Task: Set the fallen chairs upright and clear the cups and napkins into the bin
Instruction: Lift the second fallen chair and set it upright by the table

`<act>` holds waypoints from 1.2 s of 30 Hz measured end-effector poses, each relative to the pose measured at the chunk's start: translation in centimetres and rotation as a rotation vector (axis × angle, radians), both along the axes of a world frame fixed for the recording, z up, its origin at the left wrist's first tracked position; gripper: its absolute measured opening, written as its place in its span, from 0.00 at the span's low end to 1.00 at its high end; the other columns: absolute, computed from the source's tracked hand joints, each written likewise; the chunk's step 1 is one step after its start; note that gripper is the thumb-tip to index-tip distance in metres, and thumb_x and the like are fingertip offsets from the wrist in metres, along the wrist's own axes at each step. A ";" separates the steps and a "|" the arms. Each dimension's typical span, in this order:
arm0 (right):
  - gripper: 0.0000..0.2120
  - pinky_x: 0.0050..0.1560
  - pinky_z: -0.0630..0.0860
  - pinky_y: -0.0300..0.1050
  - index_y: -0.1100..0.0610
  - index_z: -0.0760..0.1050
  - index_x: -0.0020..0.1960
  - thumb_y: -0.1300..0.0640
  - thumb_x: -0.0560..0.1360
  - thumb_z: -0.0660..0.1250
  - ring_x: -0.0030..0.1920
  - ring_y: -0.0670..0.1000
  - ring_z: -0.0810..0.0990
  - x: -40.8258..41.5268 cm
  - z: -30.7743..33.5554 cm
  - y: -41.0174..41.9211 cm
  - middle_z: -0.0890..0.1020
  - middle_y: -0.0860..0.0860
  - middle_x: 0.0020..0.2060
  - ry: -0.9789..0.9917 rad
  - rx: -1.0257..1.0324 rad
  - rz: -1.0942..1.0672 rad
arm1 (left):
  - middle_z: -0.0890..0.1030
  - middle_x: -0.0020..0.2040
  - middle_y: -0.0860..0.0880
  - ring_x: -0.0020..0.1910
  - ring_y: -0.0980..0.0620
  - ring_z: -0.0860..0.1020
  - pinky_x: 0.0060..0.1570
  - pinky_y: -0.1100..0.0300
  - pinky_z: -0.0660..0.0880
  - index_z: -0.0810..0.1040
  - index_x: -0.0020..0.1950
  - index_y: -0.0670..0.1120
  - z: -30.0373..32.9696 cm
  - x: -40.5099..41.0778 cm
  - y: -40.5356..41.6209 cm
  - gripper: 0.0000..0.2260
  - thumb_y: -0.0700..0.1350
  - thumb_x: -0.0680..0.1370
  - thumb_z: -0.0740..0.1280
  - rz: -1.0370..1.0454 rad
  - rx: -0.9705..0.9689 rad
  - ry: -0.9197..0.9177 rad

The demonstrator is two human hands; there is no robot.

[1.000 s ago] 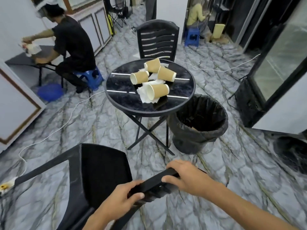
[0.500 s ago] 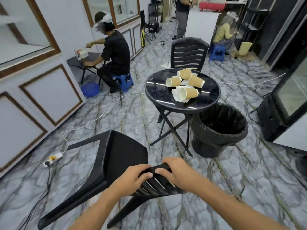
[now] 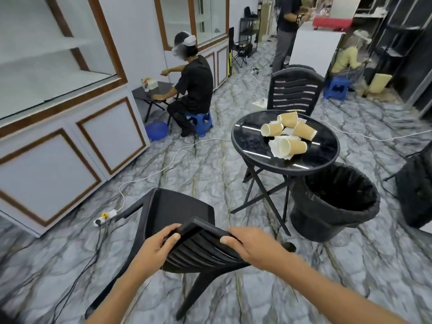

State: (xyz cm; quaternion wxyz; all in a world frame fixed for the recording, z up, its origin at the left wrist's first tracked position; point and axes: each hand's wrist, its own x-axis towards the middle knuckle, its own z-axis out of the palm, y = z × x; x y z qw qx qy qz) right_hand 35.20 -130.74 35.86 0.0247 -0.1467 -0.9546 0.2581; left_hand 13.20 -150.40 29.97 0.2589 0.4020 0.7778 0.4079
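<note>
A black plastic chair (image 3: 177,213) is tilted in front of me, its seat facing away and its legs off to the left. My left hand (image 3: 159,247) and my right hand (image 3: 251,245) both grip the top rail of its slatted backrest. Beyond it stands a round black table (image 3: 252,141) with several tan paper cups (image 3: 293,146) lying on their sides among white napkins (image 3: 274,146). A black-lined bin (image 3: 336,202) sits on the floor right of the table. A second black chair (image 3: 293,91) stands upright behind the table.
A white cable and power strip (image 3: 105,217) run across the marble floor to the left. White cabinets (image 3: 70,141) line the left wall. A person sits on a blue stool (image 3: 201,120) at a small table; others are farther back. A dark object (image 3: 418,192) stands at right.
The chair has come up from lying on the floor and is higher and more tilted up. My view has risen and turned left, showing more of the cabinets.
</note>
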 end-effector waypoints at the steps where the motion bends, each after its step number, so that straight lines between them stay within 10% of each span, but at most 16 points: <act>1: 0.36 0.40 0.74 0.54 0.55 0.69 0.46 0.27 0.74 0.37 0.36 0.53 0.74 -1.3 0.4 -0.4 0.76 0.51 0.36 0.003 0.038 0.038 | 0.82 0.57 0.65 0.58 0.64 0.79 0.60 0.61 0.75 0.77 0.64 0.62 0.6 -0.8 -0.8 0.14 0.60 0.80 0.60 0.007 -0.017 0.002; 8: 0.24 0.39 0.72 0.55 0.60 0.71 0.46 0.40 0.83 0.51 0.36 0.55 0.70 -12.9 4.9 -4.7 0.73 0.53 0.35 -0.017 0.180 0.317 | 0.79 0.55 0.65 0.54 0.64 0.78 0.50 0.72 0.72 0.75 0.59 0.60 7.4 -5.8 -4.9 0.12 0.61 0.78 0.66 0.043 -0.033 0.170; 14: 0.26 0.36 0.72 0.51 0.60 0.75 0.53 0.38 0.81 0.52 0.43 0.59 0.77 -17.9 5.3 -10.3 0.80 0.58 0.45 -0.125 0.293 0.516 | 0.81 0.52 0.61 0.50 0.59 0.79 0.47 0.68 0.72 0.77 0.54 0.60 7.4 -6.1 -12.3 0.09 0.60 0.77 0.68 0.072 -0.097 0.161; 23: 0.35 0.35 0.72 0.49 0.54 0.72 0.39 0.22 0.72 0.49 0.30 0.51 0.73 -16.7 2.8 -7.4 0.75 0.49 0.30 -0.032 0.394 0.706 | 0.86 0.47 0.49 0.48 0.50 0.84 0.54 0.51 0.80 0.83 0.54 0.57 4.0 -3.5 -18.6 0.21 0.68 0.68 0.70 0.489 0.109 -0.102; 36: 0.36 0.54 0.72 0.48 0.54 0.78 0.48 0.22 0.72 0.52 0.43 0.49 0.76 -9.4 -0.5 -0.6 0.80 0.48 0.40 -0.088 0.204 0.605 | 0.85 0.52 0.64 0.53 0.64 0.81 0.55 0.66 0.76 0.84 0.58 0.58 3.7 3.5 -14.2 0.15 0.60 0.73 0.73 0.080 -0.184 -0.088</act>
